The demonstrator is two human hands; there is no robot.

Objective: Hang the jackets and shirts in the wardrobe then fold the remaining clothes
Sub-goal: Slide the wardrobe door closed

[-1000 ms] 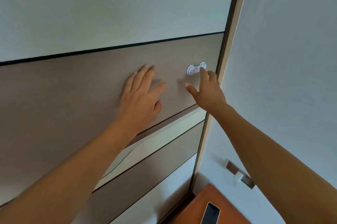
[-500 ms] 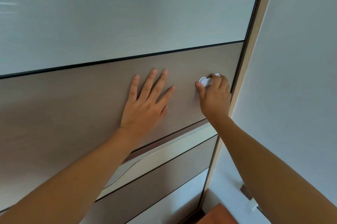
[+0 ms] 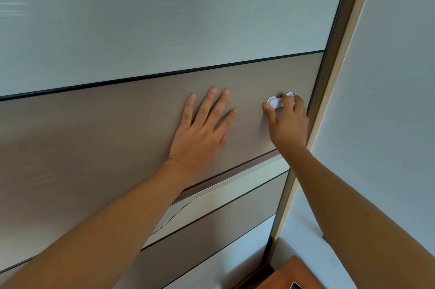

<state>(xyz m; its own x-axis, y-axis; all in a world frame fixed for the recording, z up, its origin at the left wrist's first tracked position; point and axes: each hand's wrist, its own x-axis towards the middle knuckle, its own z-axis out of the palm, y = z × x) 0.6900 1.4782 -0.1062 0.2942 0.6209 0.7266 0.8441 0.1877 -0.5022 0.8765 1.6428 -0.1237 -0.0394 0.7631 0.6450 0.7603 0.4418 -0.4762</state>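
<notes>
Taupe wood-grain wardrobe door [image 3: 94, 135] filled the frame; my left hand [image 3: 200, 133] lay flat on it, fingers spread, my right hand [image 3: 288, 121] curled round its small white plastic handle [image 3: 274, 102], centre right. Opening seemed the step; next, probably a sideways pull. No clothes showed.

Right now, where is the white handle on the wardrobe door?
In the head view, the white handle sits on the brown door panel near its right edge, held by the right hand, just right of the flat left hand.
</notes>
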